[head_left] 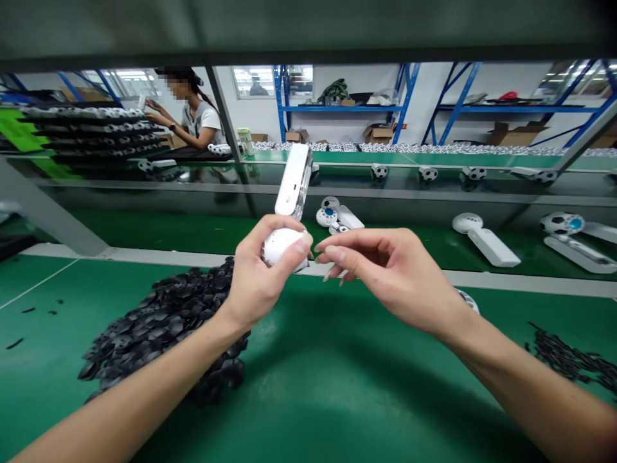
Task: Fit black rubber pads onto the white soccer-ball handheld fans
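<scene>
My left hand (255,276) is closed around the round head of a white handheld device (290,183). The device's flat handle sticks up above my fingers, tilted slightly to the right. Beside the round head, my right hand (395,276) has its thumb and index finger pinched together. Anything between those fingertips is too small or hidden to make out. Below my left forearm and wrist lies a heap of thin black pieces (164,328) on the green worktop (308,399). Part of a round white object (468,299) shows behind my right wrist.
Ahead, a dark green conveyor (409,247) carries several white devices (494,244), some with football patterns. Thin black strips (573,360) lie at the right. Across the line, a co-worker (202,122) handles a white item near stacked black trays (96,138). A shelf edge (308,54) hangs overhead.
</scene>
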### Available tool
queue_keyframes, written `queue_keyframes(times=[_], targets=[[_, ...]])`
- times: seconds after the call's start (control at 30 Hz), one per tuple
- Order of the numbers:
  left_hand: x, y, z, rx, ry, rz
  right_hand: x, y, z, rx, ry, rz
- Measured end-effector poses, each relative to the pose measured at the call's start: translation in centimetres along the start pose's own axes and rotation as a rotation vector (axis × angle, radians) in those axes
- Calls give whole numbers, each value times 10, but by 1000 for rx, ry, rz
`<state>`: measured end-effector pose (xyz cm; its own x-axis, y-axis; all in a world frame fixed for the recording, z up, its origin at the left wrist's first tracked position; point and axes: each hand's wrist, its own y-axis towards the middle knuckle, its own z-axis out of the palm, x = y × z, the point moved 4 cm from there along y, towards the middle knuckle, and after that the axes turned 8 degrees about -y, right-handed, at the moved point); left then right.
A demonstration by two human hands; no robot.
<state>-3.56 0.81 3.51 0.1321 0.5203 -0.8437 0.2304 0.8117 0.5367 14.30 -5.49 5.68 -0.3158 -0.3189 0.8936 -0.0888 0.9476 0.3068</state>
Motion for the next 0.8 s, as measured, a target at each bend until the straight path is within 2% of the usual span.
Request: queue_keyframes(times=[0.07, 0.17, 0.23, 0.33, 0.5, 0.63, 0.8], targets=[[3, 7, -4, -13, -134, -53, -7, -1, 4, -20, -87, 26], [6, 19, -12, -61, -261, -115, -26, 0, 25, 143, -261, 94], [6, 26, -17, -100, -275, -132, -38, 4, 43, 228, -414, 76], [7, 32, -23, -121, -269, -149, -52, 15, 70, 283, -608, 3], [6, 32, -24, -56, -277, -121, -66, 34, 105, 369, -761, -18], [8, 31, -23, -18, -301, -122, -68, 40, 117, 398, -801, -21], [13, 32, -24, -36, -332, -137, -69, 41, 120, 405, -805, 4]])
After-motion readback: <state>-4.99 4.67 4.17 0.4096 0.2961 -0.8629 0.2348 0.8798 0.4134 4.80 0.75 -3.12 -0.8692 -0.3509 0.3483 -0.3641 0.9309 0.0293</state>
